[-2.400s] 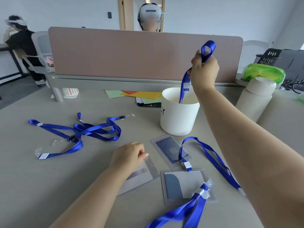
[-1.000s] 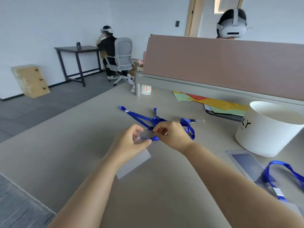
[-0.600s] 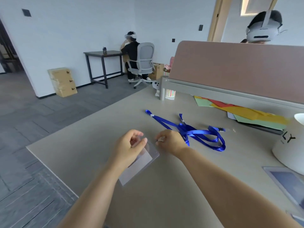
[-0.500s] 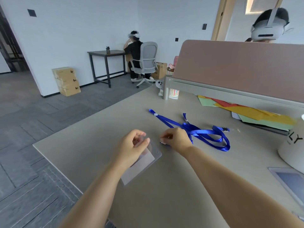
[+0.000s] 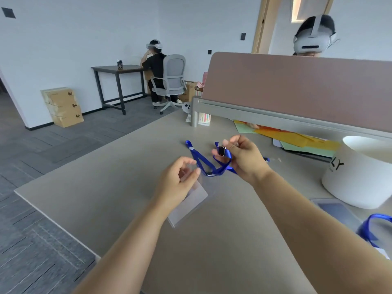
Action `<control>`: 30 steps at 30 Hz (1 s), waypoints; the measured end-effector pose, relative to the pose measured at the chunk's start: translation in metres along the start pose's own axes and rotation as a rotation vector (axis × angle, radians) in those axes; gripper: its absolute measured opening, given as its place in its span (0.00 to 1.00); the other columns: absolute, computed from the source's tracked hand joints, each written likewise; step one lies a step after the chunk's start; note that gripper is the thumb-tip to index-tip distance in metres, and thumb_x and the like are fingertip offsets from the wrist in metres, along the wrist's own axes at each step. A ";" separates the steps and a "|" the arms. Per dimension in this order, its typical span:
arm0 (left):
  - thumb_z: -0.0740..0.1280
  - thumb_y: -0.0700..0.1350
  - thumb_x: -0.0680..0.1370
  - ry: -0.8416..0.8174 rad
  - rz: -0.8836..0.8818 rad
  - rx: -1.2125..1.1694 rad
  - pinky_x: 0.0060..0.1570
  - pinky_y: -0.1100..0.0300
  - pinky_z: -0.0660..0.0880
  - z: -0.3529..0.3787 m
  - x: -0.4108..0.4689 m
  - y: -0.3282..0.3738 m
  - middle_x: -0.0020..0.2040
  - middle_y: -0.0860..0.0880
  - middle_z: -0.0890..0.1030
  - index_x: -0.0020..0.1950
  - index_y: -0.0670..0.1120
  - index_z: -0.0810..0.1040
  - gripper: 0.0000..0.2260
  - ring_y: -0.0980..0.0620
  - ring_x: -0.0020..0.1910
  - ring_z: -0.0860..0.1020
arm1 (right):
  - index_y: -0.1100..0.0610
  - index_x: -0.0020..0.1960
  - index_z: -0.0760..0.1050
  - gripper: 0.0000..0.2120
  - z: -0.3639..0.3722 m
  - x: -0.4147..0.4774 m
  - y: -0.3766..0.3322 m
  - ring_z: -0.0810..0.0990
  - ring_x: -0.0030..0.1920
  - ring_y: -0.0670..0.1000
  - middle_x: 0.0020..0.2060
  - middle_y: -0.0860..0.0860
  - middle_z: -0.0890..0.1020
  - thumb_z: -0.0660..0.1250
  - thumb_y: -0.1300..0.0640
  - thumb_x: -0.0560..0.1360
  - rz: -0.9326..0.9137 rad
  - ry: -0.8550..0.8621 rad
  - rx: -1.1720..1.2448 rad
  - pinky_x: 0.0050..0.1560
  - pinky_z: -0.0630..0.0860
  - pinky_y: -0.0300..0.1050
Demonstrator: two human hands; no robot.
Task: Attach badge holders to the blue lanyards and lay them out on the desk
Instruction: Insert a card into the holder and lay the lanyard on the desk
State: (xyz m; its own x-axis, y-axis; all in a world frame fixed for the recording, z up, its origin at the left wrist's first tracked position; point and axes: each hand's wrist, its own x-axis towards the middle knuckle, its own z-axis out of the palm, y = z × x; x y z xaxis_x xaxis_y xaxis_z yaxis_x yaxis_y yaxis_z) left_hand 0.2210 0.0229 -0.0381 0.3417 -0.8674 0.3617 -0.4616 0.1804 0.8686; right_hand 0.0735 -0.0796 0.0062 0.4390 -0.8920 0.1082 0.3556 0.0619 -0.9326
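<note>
My left hand [image 5: 177,183] pinches the top of a clear badge holder [image 5: 189,202], which hangs tilted just above the grey desk [image 5: 118,187]. My right hand [image 5: 244,160] is raised beside it and grips a blue lanyard [image 5: 209,164]. The strap's black clip shows between the thumb and fingers, and the rest of the strap droops to the desk behind both hands. At the right edge lie another badge holder [image 5: 335,211] and a second blue lanyard [image 5: 373,228], partly hidden by my right forearm.
A white bucket [image 5: 364,172] stands at the right. Coloured paper sheets [image 5: 297,139] lie under the pink desk divider [image 5: 297,81], with a striped cup [image 5: 204,118] by its post. The desk's left edge drops to the floor. People in headsets sit behind the divider and at a far table.
My right hand has lifted the lanyard's clip end off the desk and risen away from the badge holder. My left hand still holds the holder. The camera view has swung slightly right.
</note>
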 end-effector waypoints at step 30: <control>0.68 0.45 0.74 -0.598 0.299 -0.066 0.37 0.69 0.69 0.199 -0.042 0.098 0.34 0.56 0.75 0.38 0.53 0.72 0.07 0.60 0.35 0.71 | 0.55 0.56 0.79 0.11 -0.204 -0.169 -0.071 0.78 0.44 0.44 0.47 0.44 0.80 0.62 0.62 0.77 -0.106 0.222 -1.147 0.43 0.71 0.25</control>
State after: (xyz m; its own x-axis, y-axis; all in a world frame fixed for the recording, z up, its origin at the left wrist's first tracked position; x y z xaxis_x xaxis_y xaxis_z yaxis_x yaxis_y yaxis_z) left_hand -0.0011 -0.0155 -0.0353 -0.3143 -0.8798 0.3567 -0.4080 0.4645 0.7860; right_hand -0.1947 -0.0246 -0.0159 0.2577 -0.9340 0.2475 -0.6203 -0.3563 -0.6988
